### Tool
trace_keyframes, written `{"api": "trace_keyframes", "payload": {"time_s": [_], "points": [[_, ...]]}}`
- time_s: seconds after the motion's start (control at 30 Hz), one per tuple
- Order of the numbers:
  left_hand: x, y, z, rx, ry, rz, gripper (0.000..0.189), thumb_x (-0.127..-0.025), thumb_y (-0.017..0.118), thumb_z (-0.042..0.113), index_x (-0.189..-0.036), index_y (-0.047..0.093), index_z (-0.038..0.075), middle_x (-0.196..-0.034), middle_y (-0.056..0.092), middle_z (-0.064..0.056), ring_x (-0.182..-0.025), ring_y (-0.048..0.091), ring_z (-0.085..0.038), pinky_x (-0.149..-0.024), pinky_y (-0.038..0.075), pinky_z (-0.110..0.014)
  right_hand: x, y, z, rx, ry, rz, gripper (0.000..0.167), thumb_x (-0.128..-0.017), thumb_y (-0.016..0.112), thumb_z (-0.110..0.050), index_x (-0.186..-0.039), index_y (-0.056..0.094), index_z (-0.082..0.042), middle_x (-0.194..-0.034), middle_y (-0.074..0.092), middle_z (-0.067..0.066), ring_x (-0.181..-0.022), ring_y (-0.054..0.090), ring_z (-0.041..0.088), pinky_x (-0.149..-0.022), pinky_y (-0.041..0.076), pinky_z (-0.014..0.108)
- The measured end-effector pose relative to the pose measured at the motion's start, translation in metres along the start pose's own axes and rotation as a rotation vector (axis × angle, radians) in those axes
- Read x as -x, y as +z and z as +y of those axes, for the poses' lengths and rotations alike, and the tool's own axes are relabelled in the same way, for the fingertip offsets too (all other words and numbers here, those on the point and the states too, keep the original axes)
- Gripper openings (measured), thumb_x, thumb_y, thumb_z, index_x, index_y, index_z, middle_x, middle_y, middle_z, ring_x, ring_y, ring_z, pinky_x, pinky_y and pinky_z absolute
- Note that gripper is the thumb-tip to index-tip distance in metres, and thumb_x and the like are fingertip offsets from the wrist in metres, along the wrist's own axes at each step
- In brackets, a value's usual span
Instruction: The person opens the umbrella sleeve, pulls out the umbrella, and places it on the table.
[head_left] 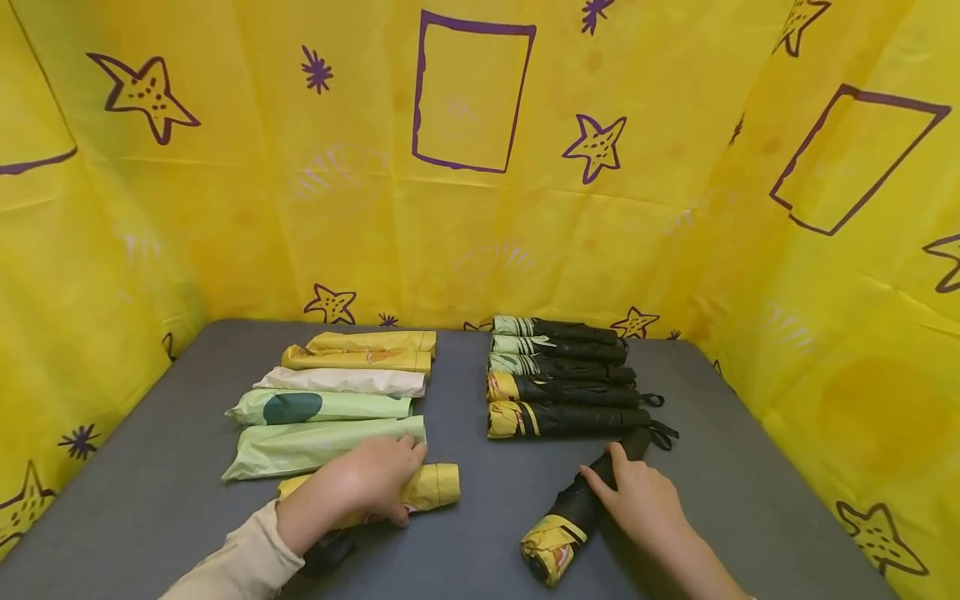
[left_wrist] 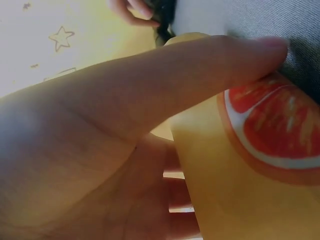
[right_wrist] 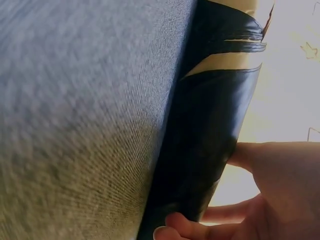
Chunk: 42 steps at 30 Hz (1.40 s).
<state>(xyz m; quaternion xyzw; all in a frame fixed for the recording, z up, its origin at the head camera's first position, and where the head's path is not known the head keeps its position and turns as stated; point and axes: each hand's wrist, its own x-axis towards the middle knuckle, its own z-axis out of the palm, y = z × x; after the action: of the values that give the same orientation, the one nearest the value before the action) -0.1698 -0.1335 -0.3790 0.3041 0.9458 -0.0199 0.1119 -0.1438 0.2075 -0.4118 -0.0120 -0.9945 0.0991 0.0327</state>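
Note:
My left hand (head_left: 375, 475) grips a yellow sleeve (head_left: 438, 486) printed with a citrus slice, lying at the near left of the table. In the left wrist view my thumb lies across the yellow sleeve (left_wrist: 215, 150), with the fingers on its far side. To the right, my right hand (head_left: 645, 500) holds a folded black umbrella (head_left: 573, 504) with a yellow patterned end, which lies slantwise toward me. The right wrist view shows thumb and fingers around the black umbrella (right_wrist: 210, 120), close along the grey cloth. Part of the yellow sleeve is hidden under my left hand and forearm.
Several sleeves lie in a left-hand column: yellow, a white one (head_left: 345, 382) and a pale green one (head_left: 322, 446). In a right-hand column are several folded black umbrellas (head_left: 577, 419). A dark object (head_left: 327, 552) shows beneath my left forearm. Yellow cloth (head_left: 480, 233) walls surround the grey table (head_left: 468, 542).

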Motion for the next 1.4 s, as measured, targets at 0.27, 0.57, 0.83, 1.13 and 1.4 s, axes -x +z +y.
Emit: {"api": "trace_keyframes", "payload": {"time_s": [0.27,0.57,0.83,1.13,1.4], "points": [[0.024,-0.001,-0.001,0.015,-0.076,0.006,0.078,-0.062,0.09,0.041,-0.121,0.057,0.004,-0.108,0.06,-0.008,-0.097,0.06,-0.024,-0.086,0.052,-0.039,-0.006,0.004,-0.014,-0.03,-0.071,0.0,0.06,-0.091,0.06,-0.051,-0.126,0.055,-0.002,-0.081,0.07,0.02,-0.063,0.063,0.033,-0.048,0.044,0.042],[0.021,0.004,0.001,-0.009,-0.048,0.025,0.063,-0.069,0.085,0.04,-0.118,0.058,0.009,-0.098,0.062,0.0,-0.088,0.058,-0.014,-0.078,0.051,-0.031,-0.002,0.0,0.0,-0.091,-0.047,-0.137,0.073,-0.093,0.052,-0.059,-0.135,0.048,0.001,-0.082,0.069,0.018,-0.066,0.064,0.029,-0.053,0.047,0.043],[0.021,0.003,0.016,-0.11,-0.017,0.135,0.07,-0.071,0.084,0.047,-0.125,0.054,0.013,-0.11,0.062,0.0,-0.097,0.061,-0.015,-0.077,0.052,-0.029,0.0,-0.005,0.027,-0.296,0.03,-0.267,0.083,-0.094,0.043,-0.067,-0.148,0.031,-0.005,-0.069,0.056,0.004,-0.056,0.054,0.019,-0.051,0.041,0.034],[0.028,0.003,0.04,-0.063,0.108,0.327,0.061,-0.087,0.071,0.047,-0.136,0.049,0.019,-0.127,0.057,0.004,-0.119,0.054,-0.013,-0.104,0.044,-0.033,0.008,0.003,0.054,-0.825,0.17,-0.294,0.059,-0.102,0.046,-0.046,-0.149,0.026,-0.015,-0.066,0.06,0.004,-0.054,0.06,0.022,-0.053,0.054,0.036],[0.032,0.014,0.054,0.416,0.257,0.409,0.041,-0.091,0.069,0.032,-0.128,0.056,0.02,-0.122,0.062,0.004,-0.113,0.057,-0.005,-0.097,0.047,-0.021,0.015,0.021,0.1,-1.327,0.192,-0.408,0.027,-0.105,0.04,-0.036,-0.099,0.063,-0.049,-0.073,0.059,0.0,-0.062,0.059,0.02,-0.061,0.054,0.039]]}}
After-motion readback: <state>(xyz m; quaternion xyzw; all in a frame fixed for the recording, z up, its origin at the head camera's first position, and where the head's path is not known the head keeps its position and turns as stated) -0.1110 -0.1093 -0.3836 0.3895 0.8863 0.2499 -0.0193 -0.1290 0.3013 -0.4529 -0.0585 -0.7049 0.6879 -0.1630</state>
